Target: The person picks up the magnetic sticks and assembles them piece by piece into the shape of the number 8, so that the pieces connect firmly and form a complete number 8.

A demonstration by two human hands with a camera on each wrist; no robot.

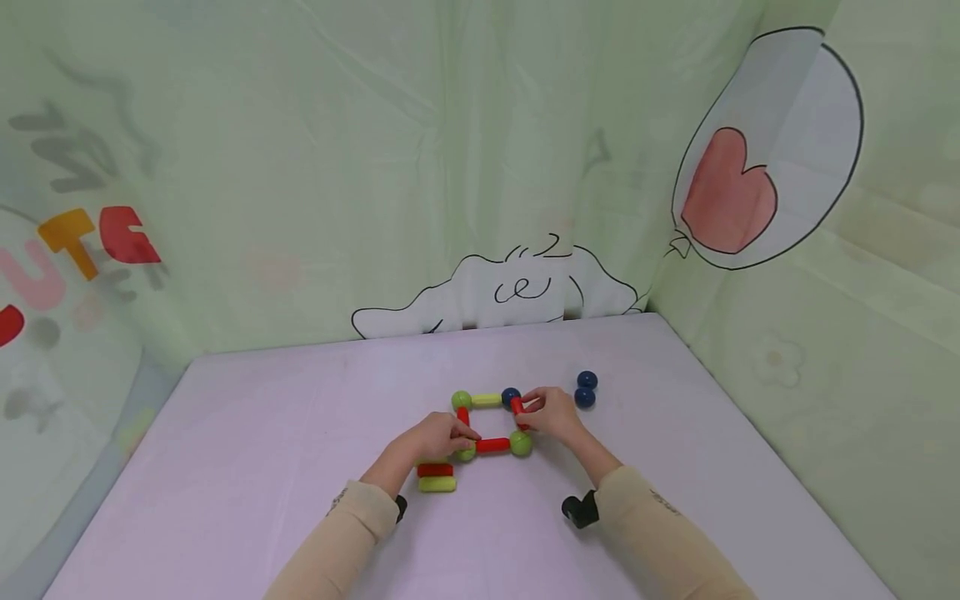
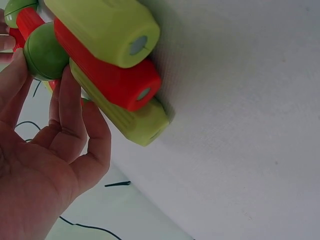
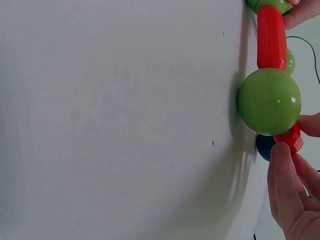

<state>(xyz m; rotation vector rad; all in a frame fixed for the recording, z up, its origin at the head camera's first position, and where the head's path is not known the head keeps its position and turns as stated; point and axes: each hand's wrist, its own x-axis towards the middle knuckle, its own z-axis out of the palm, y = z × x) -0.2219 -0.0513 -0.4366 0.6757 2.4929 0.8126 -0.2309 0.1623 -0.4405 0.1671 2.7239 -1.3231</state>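
Observation:
A four-sided frame of toy rods and balls lies on the table, with green balls at three corners and a dark blue ball (image 1: 511,395) at the far right one. My left hand (image 1: 438,435) pinches the near left green ball (image 2: 46,52) between thumb and fingers. On the right side, my right hand (image 1: 553,412) grips a red rod (image 3: 290,139) that meets the near right green ball (image 3: 270,102). Another red rod (image 1: 492,446) forms the near side, and a yellow-green rod (image 1: 487,400) the far side.
Beside my left hand lie loose rods: a red one (image 2: 135,87) between yellow-green ones (image 2: 120,35). Two dark blue balls (image 1: 586,388) sit beyond my right hand. The white table (image 1: 262,467) meets printed curtains at its back and right.

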